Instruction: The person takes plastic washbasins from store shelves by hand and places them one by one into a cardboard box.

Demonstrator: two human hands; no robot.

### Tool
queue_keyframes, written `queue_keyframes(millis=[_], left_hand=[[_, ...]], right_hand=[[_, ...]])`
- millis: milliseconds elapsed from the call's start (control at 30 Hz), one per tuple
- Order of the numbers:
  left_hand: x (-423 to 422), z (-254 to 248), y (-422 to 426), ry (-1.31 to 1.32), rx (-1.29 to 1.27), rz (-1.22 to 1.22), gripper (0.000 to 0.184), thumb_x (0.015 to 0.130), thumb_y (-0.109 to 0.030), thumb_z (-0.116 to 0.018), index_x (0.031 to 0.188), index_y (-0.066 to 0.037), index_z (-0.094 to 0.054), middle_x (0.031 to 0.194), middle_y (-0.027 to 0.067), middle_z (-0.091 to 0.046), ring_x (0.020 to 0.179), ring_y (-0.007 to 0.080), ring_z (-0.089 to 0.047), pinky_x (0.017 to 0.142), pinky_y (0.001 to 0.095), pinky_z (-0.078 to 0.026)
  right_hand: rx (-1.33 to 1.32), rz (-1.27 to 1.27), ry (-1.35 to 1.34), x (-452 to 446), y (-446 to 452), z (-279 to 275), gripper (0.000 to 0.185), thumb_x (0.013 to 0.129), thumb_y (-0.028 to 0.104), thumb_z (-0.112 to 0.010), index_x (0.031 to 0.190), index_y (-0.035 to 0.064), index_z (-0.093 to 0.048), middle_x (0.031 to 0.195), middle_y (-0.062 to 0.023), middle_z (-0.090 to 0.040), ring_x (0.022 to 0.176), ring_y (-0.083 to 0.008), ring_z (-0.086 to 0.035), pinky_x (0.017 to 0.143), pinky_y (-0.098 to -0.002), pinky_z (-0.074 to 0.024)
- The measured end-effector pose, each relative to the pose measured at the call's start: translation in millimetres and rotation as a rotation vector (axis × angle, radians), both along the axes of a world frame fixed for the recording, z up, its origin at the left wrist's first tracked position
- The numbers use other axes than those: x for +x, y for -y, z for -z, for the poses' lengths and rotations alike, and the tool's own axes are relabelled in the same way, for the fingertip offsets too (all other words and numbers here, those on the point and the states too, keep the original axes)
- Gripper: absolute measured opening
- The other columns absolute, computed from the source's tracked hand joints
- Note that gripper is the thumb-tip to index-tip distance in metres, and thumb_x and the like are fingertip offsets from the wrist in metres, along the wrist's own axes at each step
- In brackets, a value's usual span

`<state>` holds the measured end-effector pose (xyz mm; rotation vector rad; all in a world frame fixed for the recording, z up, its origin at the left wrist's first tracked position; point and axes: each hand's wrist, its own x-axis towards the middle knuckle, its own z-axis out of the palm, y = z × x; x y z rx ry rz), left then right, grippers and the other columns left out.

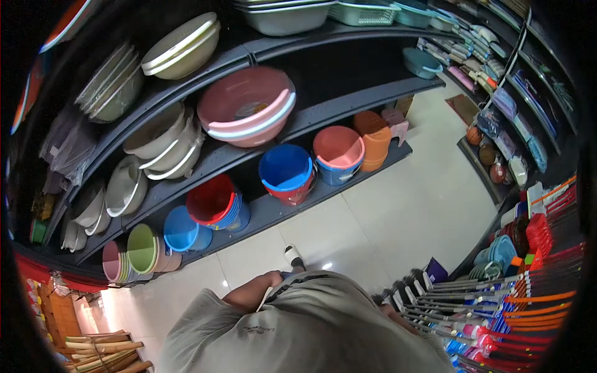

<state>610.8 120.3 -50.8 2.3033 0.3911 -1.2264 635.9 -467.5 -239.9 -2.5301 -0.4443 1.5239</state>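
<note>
My left hand (271, 279) is beside my waist at the lower middle, next to dark cloth. Its fingers are too hidden to read. On the other side of my body, only a small part of my right hand (388, 309) shows, close to long grey handles (429, 298); its fingers cannot be made out, nor whether it touches them. A grey shirt (311, 323) covers my torso. Ahead on the lower shelf stand a blue bucket nested in a red one (286, 168), a pink bucket in a blue one (339, 149) and a red bucket (211, 199).
Shelves (348, 93) hold pink basins (249, 105), pale basins (180, 46) and a teal basin (421, 63). Orange pots (375, 146) and a pink stool (396, 124) stand at the shelf's end. Tiled floor (398, 199) lies ahead. Wooden poles (102, 351) are at lower left.
</note>
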Motion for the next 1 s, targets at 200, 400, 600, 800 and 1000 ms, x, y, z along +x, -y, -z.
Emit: queue_keyframes(millis=[200,400,600,800,1000], left_hand=[[53,8,-100,0.174,-0.083,-0.21,0.048,0.078,-0.036,-0.052,0.111,-0.004,-0.064,0.115,0.0202,-0.061,0.109,0.0339,-0.057,0.094,0.0391,-0.044],[57,138,-236,0.436,-0.002,-0.036,0.039,0.081,-0.029,-0.05,0.107,-0.005,-0.065,0.112,0.0183,-0.063,0.102,0.0327,-0.06,0.091,0.037,-0.046],[79,-50,-215,0.559,-0.607,-1.208,0.031,0.089,-0.006,-0.05,0.119,0.001,-0.05,0.105,0.013,-0.064,0.097,0.0192,-0.061,0.085,0.0305,-0.048],[120,-153,-229,1.138,-0.613,-1.141,0.032,0.091,0.001,-0.048,0.122,0.0,-0.046,0.119,0.0118,-0.059,0.105,0.0176,-0.057,0.092,0.0291,-0.044],[203,-258,-239,1.503,-0.29,-1.178,0.048,0.09,-0.002,-0.052,0.136,-0.001,-0.037,0.14,0.0134,-0.042,0.127,0.0202,-0.043,0.101,0.0308,-0.037]], right_hand=[[0.309,-0.057,0.114,109,-127,-128,0.037,0.09,0.031,-0.047,0.111,0.0044,-0.063,0.115,-0.0151,-0.062,0.109,-0.0322,-0.056,0.098,-0.0382,-0.041],[0.441,0.208,0.202,259,-313,-90,0.034,0.089,0.024,-0.054,0.113,-0.0004,-0.057,0.1,-0.01,-0.066,0.082,-0.0195,-0.062,0.073,-0.0323,-0.0502],[0.65,0.681,-0.112,346,-459,-228,0.022,0.088,0.021,-0.055,0.108,0.0125,-0.057,0.092,0.0001,-0.062,0.076,-0.0155,-0.06,0.064,-0.0286,-0.0459],[1.031,0.891,-0.25,426,-524,-335,0.025,0.092,0.018,-0.051,0.116,0.0112,-0.052,0.109,-0.0049,-0.061,0.089,-0.0195,-0.064,0.07,-0.0325,-0.0509],[1.474,0.841,-0.35,519,-562,-421,0.031,0.094,0.017,-0.05,0.123,0.0061,-0.048,0.112,-0.0081,-0.06,0.1,-0.0226,-0.062,0.075,-0.0312,-0.054]])
